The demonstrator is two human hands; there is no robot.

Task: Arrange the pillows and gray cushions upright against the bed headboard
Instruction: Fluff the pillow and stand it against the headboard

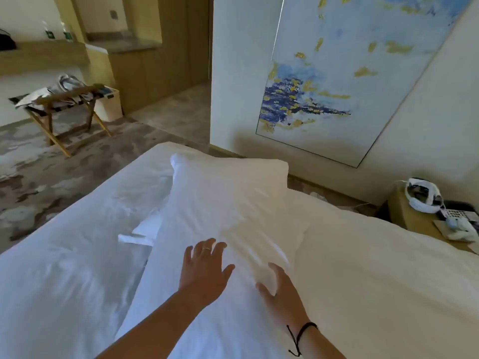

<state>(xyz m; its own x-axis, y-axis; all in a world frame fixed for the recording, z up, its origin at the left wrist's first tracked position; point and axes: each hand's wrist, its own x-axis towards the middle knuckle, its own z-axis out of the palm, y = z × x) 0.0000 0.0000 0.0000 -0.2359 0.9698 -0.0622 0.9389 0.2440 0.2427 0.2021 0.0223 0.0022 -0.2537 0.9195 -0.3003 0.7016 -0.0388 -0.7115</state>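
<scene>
A large white pillow [223, 203] lies flat and lengthwise along the middle of the white bed [77, 255]. My left hand [204, 268] rests on the pillow's near part with fingers spread and straight. To its right, my right hand [282, 296] presses on the same pillow, fingers extended. Neither hand grips the fabric. A small folded white cloth [140, 234] lies on the sheet beside the pillow's left edge. No gray cushions and no headboard are in view.
A nightstand [417, 218] at the right holds a white headset [422, 195] and a phone [461, 221]. A wooden luggage rack [64, 112] with clothes stands on the patterned carpet at the left. A large painting [350, 73] hangs on the wall beyond the bed.
</scene>
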